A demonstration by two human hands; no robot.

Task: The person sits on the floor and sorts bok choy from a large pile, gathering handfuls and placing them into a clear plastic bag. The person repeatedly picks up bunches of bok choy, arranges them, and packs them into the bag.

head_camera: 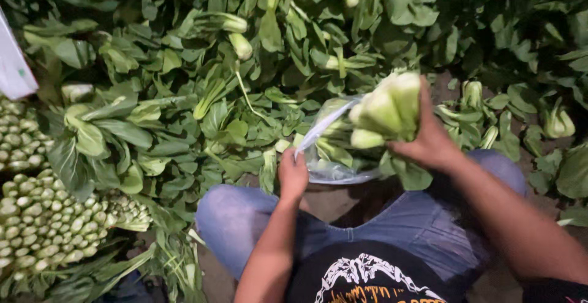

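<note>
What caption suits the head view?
Right hand slides bok choy into a clear bag held by the left hand.

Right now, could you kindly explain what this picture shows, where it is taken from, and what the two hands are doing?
There is one picture, taken by a camera worn on a person's head and looking down, so the arms reaching in from the bottom belong to that person, who is crouched in blue jeans. No machine is involved, only bare hands. The right hand grips a bunch of leafy greens with pale stalks, stalk ends turned toward the camera. The left hand holds the edge of a clear plastic bag, which sits around the leafy end of that bunch. Ahead, the ground is covered by a loose pile of the same greens. At the left lie neat stacks of bundles, cut stalk ends showing.
</note>
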